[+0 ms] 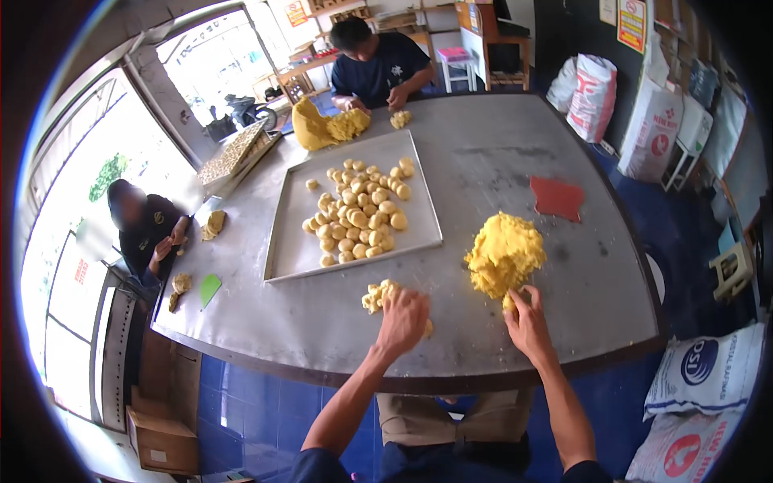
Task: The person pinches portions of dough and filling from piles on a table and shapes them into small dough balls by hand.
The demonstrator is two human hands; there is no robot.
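My left hand (405,320) is at the right edge of a small heap of pale dough pieces (378,296), its fingers curled down. What lies under the fingers is hidden; a bit of dough (428,328) shows beside them. My right hand (527,320) pinches a small piece of yellow dough (509,303) between thumb and fingers, just below a large crumbly mound of yellow filling (506,251). Beyond my hands, a metal tray (280,256) carries many round dough balls (358,211), bunched toward its middle and right.
A red scraper (556,199) lies right of the tray, a green scraper (210,290) at the table's left. One person (378,68) works at the far side near another yellow mound (318,127); a second person (149,229) is at the left. Sacks (704,369) stand on the floor at right.
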